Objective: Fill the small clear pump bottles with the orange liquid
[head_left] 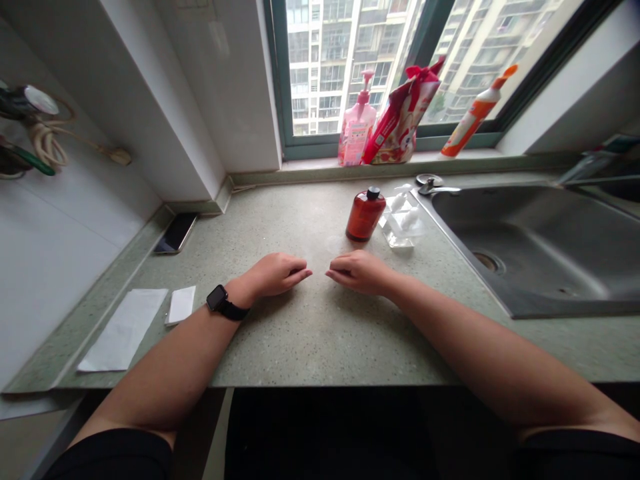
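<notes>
The amber bottle (pixel 365 220) stands upright, black-capped, on your speckled green countertop (pixel 300 347), just beyond your right hand (pixel 363 270) and apart from it. That hand is curled into a loose fist, gripping nothing visible; your left hand (pixel 280 272), facing it across a gap, is curled likewise. Clear containers (pixel 403 225) sit just right of the bottle. Farther right is a steel sink (pixel 540 227); at the far side, a window (pixel 345 47) rises over a sill (pixel 313 162) bearing a pink pump bottle (pixel 357 133), a red bag (pixel 406 120) and an orange-and-white bottle (pixel 471 123). On the left lie a phone (pixel 177 233) and a white sheet (pixel 125 327). Your palms are hidden; the containers' outlines blur together.
</notes>
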The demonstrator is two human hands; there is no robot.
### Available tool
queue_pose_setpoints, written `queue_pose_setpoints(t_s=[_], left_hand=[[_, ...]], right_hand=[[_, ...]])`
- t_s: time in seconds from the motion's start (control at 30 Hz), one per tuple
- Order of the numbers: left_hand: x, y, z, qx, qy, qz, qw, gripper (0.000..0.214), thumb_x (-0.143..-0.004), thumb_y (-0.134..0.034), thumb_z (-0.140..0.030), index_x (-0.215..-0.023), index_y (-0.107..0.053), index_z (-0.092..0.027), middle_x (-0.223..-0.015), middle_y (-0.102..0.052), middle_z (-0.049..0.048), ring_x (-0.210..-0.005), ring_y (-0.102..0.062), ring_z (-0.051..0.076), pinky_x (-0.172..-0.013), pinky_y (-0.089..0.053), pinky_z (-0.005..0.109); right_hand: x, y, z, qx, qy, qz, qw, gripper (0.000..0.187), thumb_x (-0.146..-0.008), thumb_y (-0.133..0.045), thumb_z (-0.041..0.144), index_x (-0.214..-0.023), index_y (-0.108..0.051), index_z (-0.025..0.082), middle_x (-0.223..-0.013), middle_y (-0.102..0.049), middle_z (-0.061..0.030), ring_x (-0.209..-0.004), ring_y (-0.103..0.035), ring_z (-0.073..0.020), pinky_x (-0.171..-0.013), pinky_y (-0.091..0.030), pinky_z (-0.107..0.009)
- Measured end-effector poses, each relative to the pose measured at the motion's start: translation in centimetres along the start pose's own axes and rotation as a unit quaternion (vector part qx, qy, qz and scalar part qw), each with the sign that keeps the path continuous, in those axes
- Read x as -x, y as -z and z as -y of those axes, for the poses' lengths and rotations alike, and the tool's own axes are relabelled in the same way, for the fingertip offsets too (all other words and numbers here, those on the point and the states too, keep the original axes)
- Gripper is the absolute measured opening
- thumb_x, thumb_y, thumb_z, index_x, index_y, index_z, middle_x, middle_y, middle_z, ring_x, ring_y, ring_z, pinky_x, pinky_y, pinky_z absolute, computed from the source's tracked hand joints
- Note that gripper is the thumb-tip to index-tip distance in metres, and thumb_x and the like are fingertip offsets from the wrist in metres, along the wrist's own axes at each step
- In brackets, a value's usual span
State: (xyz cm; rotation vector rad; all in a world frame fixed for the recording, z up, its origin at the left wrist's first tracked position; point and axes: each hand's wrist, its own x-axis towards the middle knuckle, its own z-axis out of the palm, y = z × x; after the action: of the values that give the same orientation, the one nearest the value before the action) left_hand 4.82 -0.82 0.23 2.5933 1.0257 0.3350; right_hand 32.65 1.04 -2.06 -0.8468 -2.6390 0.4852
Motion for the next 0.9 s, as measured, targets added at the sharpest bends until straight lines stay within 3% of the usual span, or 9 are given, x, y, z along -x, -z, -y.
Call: queue_pose_setpoints(t_s=[0.4,0.6,0.7,0.8,0.9], left_hand=[[0.0,-0.1,0.2,-0.015,-0.018,-0.028,0.999,0.044,-0.113,-0.050,-0.040,-0.075,-0.058,-0.020,-0.068,-0.058,0.0001,-0.062,-0.049,0.015,-0.063,-0.030,0.031],[0.1,-0.2,0.3,-0.029,-0.028,-0.038,0.998,0.045,-0.114,-0.050,-0.042,-0.077,-0.061,-0.020,-0.069,-0.061,0.0005,-0.063,-0.052,0.015,-0.063,-0.033,0.031],[0.2,-0.2,0.4,-0.026,-0.028,-0.048,0.998,0.040,-0.115,-0.050,-0.042,-0.087,-0.069,-0.020,-0.076,-0.069,0.0018,-0.068,-0.059,0.016,-0.065,-0.038,0.030],[0.2,-0.2,0.5,-0.007,-0.026,-0.069,0.997,0.034,-0.115,-0.051,-0.041,-0.101,-0.074,-0.021,-0.089,-0.076,0.0037,-0.077,-0.066,0.017,-0.071,-0.045,0.030],[0.2,-0.2,0.5,0.006,-0.026,-0.097,0.995,0.031,-0.114,-0.051,-0.038,-0.104,-0.075,-0.021,-0.097,-0.078,0.0048,-0.081,-0.068,0.017,-0.075,-0.049,0.030]], right_hand=[[0.0,0.4,0.0,-0.005,0.002,-0.008,1.000,0.043,-0.110,-0.051,0.043,-0.071,-0.043,0.025,-0.068,-0.050,0.0019,-0.063,-0.037,-0.0140,-0.065,-0.027,-0.034],[0.2,0.1,-0.3,-0.001,0.012,-0.020,1.000,0.034,-0.109,-0.056,0.040,-0.079,-0.058,0.024,-0.074,-0.062,-0.0006,-0.066,-0.050,-0.0144,-0.065,-0.035,-0.033],[0.4,0.3,0.0,-0.016,0.030,-0.101,0.994,0.014,-0.105,-0.063,0.037,-0.104,-0.070,0.025,-0.097,-0.075,-0.0051,-0.085,-0.068,-0.0187,-0.077,-0.051,-0.034],[0.6,1.2,0.1,0.009,0.033,-0.246,0.969,0.022,-0.103,-0.066,0.035,-0.124,-0.068,0.028,-0.116,-0.075,-0.0078,-0.107,-0.072,-0.0253,-0.096,-0.059,-0.045],[0.9,2.3,-0.5,0.058,0.008,-0.390,0.919,0.030,-0.101,-0.067,0.032,-0.131,-0.065,0.030,-0.122,-0.072,-0.0086,-0.116,-0.071,-0.0288,-0.104,-0.060,-0.052]])
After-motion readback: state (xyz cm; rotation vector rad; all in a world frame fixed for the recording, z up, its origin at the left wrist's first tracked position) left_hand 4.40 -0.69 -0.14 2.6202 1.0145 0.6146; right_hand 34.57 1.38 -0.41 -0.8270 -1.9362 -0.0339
